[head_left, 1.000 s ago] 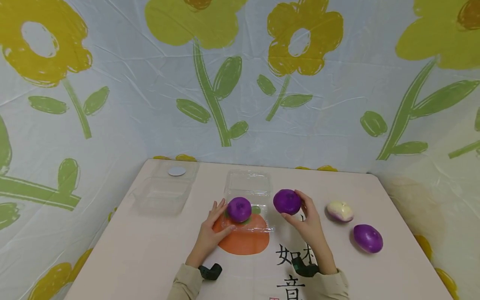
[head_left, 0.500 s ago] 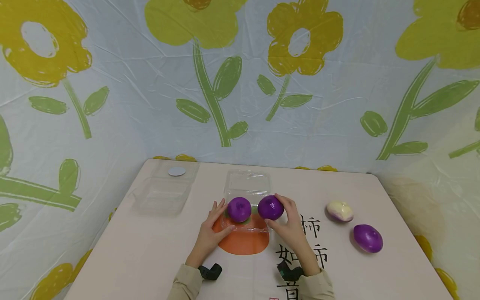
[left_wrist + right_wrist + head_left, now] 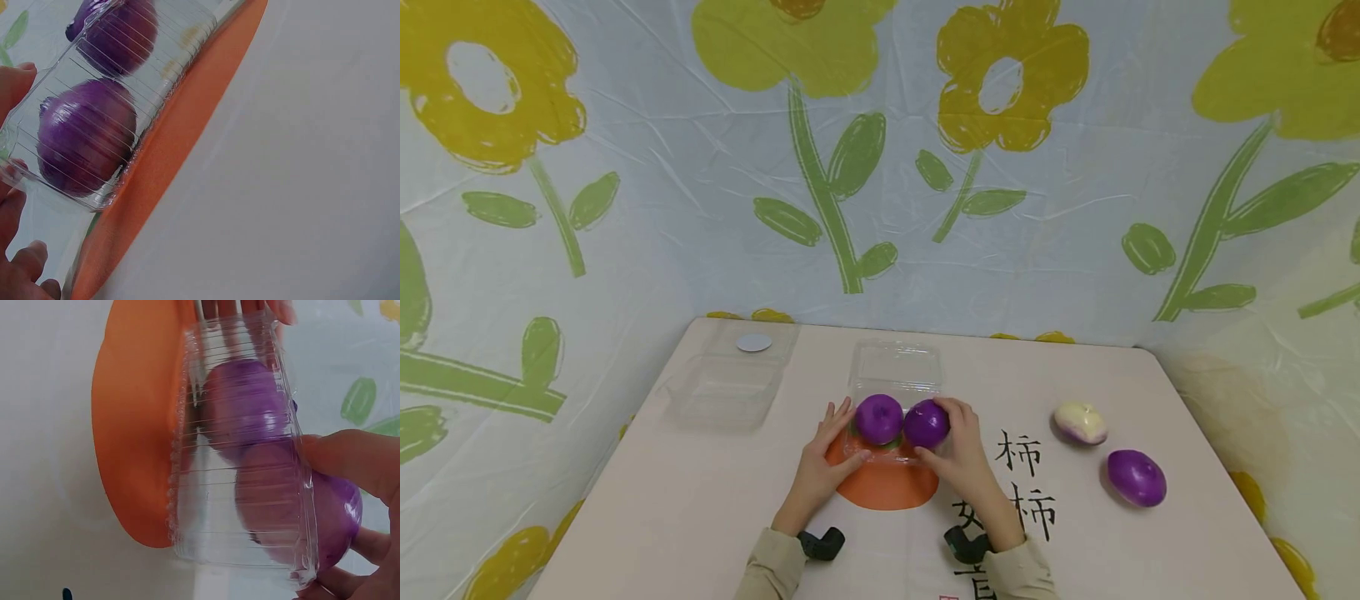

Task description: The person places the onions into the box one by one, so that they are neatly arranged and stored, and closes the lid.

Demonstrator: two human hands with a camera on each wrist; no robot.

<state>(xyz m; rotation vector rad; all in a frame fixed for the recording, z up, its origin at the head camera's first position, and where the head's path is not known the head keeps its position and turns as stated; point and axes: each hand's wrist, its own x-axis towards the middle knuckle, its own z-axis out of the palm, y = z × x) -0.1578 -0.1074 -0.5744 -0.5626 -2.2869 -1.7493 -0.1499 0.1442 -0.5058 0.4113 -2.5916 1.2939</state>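
A clear plastic clamshell box (image 3: 910,457) lies with its lid (image 3: 897,364) folded back. One purple onion (image 3: 878,419) sits in its left half, seen through the ribbed wall in the left wrist view. My left hand (image 3: 822,467) holds the box's left end, thumb toward the front rim and fingers along the side. My right hand (image 3: 964,454) grips a second purple onion (image 3: 927,424) between thumb and fingers at the right half of the box. In the right wrist view this onion (image 3: 340,512) partly shows above the rim, beside the first.
Another open clear box (image 3: 726,392) stands at the back left, a white round label (image 3: 753,342) on its lid. To the right lie a cream-and-purple onion (image 3: 1081,422) and a purple onion (image 3: 1137,477). An orange print (image 3: 887,487) shows on the tabletop under the front box.
My right hand has carried its onion leftward and down, from right of the box to beside the first onion. The left hand has stayed at the box.
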